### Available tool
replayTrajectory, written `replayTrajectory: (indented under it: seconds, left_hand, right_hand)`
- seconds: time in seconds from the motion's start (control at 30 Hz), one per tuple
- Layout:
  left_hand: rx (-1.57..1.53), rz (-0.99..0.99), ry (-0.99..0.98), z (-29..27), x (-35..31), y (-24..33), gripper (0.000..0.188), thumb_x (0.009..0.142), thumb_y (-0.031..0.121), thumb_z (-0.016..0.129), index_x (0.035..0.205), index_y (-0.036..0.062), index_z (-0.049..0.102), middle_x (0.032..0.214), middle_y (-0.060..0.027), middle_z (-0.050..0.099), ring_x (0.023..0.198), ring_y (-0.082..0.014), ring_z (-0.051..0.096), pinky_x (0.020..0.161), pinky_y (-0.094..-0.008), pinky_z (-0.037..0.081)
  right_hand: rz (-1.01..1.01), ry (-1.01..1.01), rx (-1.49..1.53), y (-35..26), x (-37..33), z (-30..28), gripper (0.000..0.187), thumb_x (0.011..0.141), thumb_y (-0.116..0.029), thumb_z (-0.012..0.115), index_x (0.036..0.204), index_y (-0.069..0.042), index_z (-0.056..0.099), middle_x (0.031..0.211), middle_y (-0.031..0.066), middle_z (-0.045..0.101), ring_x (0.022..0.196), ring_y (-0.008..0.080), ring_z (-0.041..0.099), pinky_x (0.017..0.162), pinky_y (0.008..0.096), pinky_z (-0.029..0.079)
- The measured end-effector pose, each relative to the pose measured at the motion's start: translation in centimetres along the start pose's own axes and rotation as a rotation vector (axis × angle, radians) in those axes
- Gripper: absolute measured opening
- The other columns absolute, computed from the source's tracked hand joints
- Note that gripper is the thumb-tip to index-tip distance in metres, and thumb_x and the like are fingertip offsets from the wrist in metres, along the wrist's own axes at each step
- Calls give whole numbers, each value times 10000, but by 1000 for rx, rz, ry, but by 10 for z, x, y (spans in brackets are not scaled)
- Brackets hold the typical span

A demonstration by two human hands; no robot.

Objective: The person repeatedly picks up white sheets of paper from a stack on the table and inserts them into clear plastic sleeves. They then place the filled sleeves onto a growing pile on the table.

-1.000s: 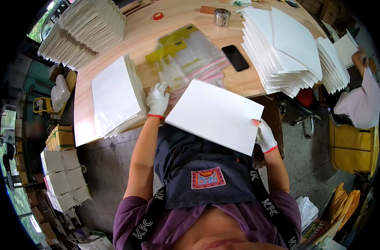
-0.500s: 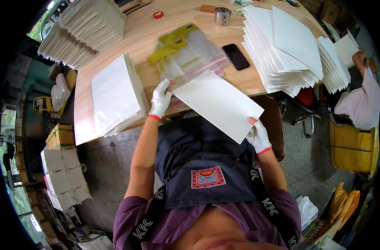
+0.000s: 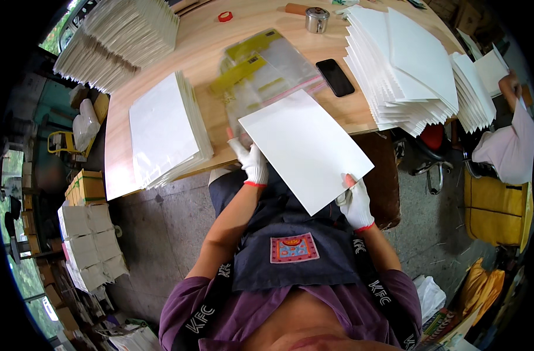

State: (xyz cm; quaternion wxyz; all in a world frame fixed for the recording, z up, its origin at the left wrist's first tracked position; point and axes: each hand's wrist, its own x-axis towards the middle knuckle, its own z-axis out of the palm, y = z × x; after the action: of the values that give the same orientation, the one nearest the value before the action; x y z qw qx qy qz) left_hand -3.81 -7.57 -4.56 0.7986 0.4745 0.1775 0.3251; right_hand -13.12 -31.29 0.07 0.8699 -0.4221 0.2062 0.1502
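A plain white rectangular board (image 3: 307,151) is tilted over my lap and the table's near edge. My right hand (image 3: 355,205), in a white knit glove with a red cuff, pinches its lower right side, thumb on top. Beside the board's left edge is my left hand (image 3: 250,161), gloved the same way, its bare fingertips stretched out and slightly blurred; it is open and does not grip the board. Clear plastic bags with yellow-green bands (image 3: 267,70) lie just beyond the board, which covers part of them.
On the wooden table (image 3: 117,131), a stack of bagged white boards (image 3: 164,128) sits at left. A taller stack (image 3: 126,35) stands behind it. At right are a black phone (image 3: 335,78), a metal cup (image 3: 317,21) and piled white boards (image 3: 419,58). Another person's arm (image 3: 510,123) shows at far right.
My left hand has let go of the board's far left corner and come down along its left edge. The board has turned clockwise, still in my right hand.
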Motion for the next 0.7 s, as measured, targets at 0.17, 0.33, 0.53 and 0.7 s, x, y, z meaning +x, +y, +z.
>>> replayTrajectory:
  seconds: [0.17,0.33,0.53,0.7]
  left_hand:
    - [-159,-690,-368,2,7,-55,490,867,45,573,1308,72,362,1006,-92,610,784,-166,621,665,-284,526]
    - [83,-765,-423,-20,-53,-69,311,891,98,562,1191,71,485,952,-76,626,786,-183,626,678,-300,533]
    - [140,-701,-246,-54,-66,-79,134,914,122,508,998,50,583,895,-64,625,799,-205,626,676,-341,537]
    - [-100,-1001,-402,-86,-47,-48,199,911,100,439,1062,26,544,956,-102,617,823,-220,615,698,-349,530]
  right_hand:
    - [5,11,-91,-6,-14,16,274,951,-268,512,1137,-68,487,886,56,594,548,130,553,438,257,418]
    - [97,-20,-85,15,17,10,261,962,-214,496,1147,-30,488,931,96,606,659,192,606,513,295,484]
    - [104,-101,460,65,70,37,449,990,-186,395,1391,-26,272,1279,212,456,1172,372,489,1018,435,423]
    - [46,-466,-455,70,63,52,303,989,-192,419,1234,-38,510,852,44,638,609,94,584,562,221,490]
